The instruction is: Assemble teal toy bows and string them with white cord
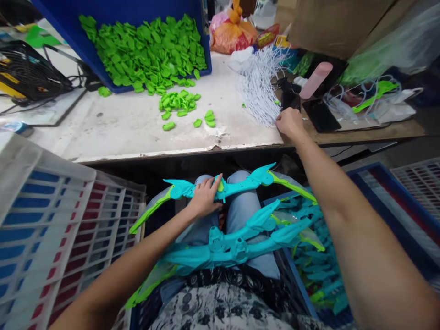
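Teal toy bow (244, 185) held across knees by left hand (205, 197), fingers wrapped over middle. Right hand (290, 123) parked at near end of white strings (259, 87) on worktop (127, 133), fingers curled, can't be told if any pinched tbh.

Worn, pale counter (117, 123) under even light
Its top is stained, its front edge chipped; brown cardboard (333, 27) rises behind, and grey floor (376, 157) shows at right.

The turquoise bow (241, 187) looks smooth plastic, the jeans (239, 211) matt denim cloth.
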A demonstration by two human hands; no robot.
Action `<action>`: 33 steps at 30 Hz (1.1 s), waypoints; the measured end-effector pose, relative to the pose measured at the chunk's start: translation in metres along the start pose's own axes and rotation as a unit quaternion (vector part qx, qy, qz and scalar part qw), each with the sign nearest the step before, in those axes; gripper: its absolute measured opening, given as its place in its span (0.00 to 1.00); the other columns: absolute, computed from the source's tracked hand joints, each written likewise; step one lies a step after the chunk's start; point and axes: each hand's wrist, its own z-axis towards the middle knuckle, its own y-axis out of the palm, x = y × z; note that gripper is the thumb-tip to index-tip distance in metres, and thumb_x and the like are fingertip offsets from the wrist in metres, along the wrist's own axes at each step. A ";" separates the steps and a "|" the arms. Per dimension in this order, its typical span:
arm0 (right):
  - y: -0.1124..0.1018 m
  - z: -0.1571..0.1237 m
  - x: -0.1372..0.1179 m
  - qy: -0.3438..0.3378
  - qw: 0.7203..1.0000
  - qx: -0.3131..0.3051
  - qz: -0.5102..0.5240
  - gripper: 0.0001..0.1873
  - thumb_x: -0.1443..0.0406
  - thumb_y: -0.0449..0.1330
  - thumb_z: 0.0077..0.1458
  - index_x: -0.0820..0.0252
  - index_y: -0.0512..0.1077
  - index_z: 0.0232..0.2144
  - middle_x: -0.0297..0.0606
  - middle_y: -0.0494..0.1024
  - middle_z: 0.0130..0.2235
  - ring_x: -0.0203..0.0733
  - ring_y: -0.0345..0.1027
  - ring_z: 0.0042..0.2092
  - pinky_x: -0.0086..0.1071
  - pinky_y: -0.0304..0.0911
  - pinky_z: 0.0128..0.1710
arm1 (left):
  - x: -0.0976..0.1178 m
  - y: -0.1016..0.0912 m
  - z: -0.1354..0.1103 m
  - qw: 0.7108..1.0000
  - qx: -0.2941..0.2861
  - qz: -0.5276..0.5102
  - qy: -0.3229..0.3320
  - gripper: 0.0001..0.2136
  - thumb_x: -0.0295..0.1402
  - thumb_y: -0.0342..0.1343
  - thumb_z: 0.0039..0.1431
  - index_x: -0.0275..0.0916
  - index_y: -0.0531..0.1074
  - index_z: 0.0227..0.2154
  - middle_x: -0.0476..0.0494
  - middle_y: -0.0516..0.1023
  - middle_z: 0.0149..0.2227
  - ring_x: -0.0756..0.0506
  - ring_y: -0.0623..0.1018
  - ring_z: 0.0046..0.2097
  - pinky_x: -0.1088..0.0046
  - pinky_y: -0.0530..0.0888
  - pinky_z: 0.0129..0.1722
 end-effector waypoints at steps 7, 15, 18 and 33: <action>-0.028 -0.040 0.027 0.058 0.997 0.021 0.035 0.10 0.70 0.61 0.45 0.67 0.78 0.32 0.47 0.78 0.34 0.49 0.70 0.40 0.41 0.64 0.43 | -0.003 -0.009 0.007 0.999 -0.048 -0.022 -0.015 0.44 0.35 0.62 0.48 0.38 0.43 0.65 0.27 0.57 0.61 0.30 0.60 0.60 0.52 0.65 0.51; -0.034 -0.186 0.118 0.102 0.911 -0.061 0.395 0.13 0.58 0.65 0.40 0.63 0.76 0.25 0.34 0.72 0.19 0.33 0.62 0.21 0.27 0.58 0.21 | 0.042 -0.046 0.010 0.969 0.029 -0.227 0.095 0.22 0.39 0.53 0.57 0.37 0.66 0.54 0.35 0.65 0.58 0.38 0.64 0.59 0.57 0.64 0.57; -0.018 -0.247 0.139 0.136 0.897 -0.021 0.419 0.15 0.55 0.66 0.39 0.62 0.74 0.24 0.34 0.74 0.21 0.34 0.63 0.22 0.28 0.59 0.22 | 0.081 -0.037 0.036 0.901 -0.089 -0.421 0.057 0.18 0.40 0.51 0.59 0.36 0.72 0.47 0.40 0.73 0.51 0.41 0.72 0.52 0.64 0.68 0.54; 0.028 -0.291 0.144 -0.038 0.969 0.165 0.180 0.09 0.63 0.54 0.58 0.57 0.73 0.30 0.39 0.77 0.32 0.42 0.70 0.35 0.37 0.66 0.37 | 0.140 0.045 0.109 0.578 -0.355 -0.718 -0.154 0.09 0.30 0.57 0.55 0.34 0.76 0.39 0.38 0.79 0.40 0.46 0.78 0.40 0.71 0.74 0.41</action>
